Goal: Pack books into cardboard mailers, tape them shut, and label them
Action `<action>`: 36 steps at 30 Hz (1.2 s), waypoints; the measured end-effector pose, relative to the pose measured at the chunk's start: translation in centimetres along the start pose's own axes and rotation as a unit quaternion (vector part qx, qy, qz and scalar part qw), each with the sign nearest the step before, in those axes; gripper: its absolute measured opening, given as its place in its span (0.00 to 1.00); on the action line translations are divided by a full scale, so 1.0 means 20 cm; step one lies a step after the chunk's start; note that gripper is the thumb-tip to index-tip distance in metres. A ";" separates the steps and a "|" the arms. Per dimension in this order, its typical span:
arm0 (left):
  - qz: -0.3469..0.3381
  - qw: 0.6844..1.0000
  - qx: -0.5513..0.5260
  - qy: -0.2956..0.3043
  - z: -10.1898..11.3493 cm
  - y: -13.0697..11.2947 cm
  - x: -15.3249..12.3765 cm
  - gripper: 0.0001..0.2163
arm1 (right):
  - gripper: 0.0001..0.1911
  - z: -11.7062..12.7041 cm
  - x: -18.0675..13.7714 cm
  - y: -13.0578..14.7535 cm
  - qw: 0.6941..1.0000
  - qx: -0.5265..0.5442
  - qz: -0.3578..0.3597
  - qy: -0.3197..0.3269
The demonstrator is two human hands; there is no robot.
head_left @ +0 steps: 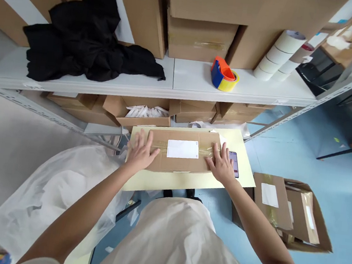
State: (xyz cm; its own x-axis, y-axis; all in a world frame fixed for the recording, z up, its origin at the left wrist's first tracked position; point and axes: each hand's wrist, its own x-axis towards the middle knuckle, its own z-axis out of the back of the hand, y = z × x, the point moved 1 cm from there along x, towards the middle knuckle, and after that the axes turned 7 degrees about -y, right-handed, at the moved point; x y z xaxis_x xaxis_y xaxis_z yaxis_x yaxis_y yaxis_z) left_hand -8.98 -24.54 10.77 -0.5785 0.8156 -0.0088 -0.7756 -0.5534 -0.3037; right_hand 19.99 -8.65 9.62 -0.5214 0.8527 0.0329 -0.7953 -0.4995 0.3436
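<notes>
the white shirt [165, 242] is nearest to the camera. ahead of it, the box [180, 166] lies on the table [147, 183], between the left hand [143, 151] and the right hand [222, 163]. its long axis goes from left to right, with a label [183, 149] on top. each hand rests on its own end, so both are about equally near. the fingers are spread wide and do not close around the box. a phone [234, 164] is just beside the right hand. beyond the box, the shelf [188, 81] limits the far side. a plastic bag [59, 190] is at left; at right, a carton [325, 244] with boxes [283, 216] stands on the floor [346, 204].
</notes>
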 end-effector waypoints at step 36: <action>-0.054 0.986 -0.142 0.063 0.44 -0.71 0.07 0.26 | 0.27 0.84 -0.61 -0.51 0.919 0.268 -0.248 -0.147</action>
State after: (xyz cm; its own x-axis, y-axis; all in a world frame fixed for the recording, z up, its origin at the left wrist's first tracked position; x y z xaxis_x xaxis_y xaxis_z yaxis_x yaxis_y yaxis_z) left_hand -0.97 -17.04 23.46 -0.4463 0.8918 -0.0742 -0.7192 -0.4068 -0.5633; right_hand 39.68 -11.36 21.51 0.0325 0.9991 -0.0276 -0.6049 0.0416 0.7952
